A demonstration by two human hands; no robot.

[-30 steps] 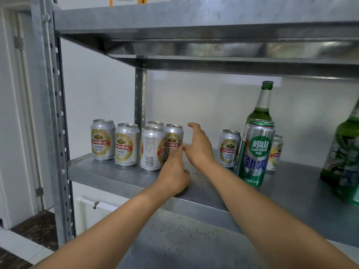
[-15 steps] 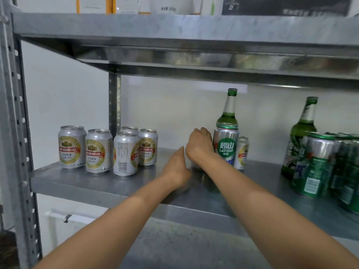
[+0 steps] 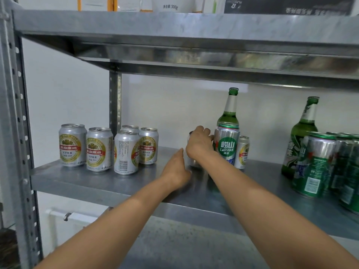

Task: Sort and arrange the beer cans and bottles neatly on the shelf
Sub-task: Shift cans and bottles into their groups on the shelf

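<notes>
On the metal shelf [image 3: 93, 183], the right hand [image 3: 200, 145] curls over a short silver can [image 3: 193, 162], gripping it from above, just left of a tall green can [image 3: 226, 146]. The left hand [image 3: 175, 169] lies open just beside it, fingers straight, with both forearms stretched forward.

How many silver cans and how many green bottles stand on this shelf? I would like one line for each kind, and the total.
Silver cans: 7, one gripped by the right hand
Green bottles: 2
Total: 9
</notes>
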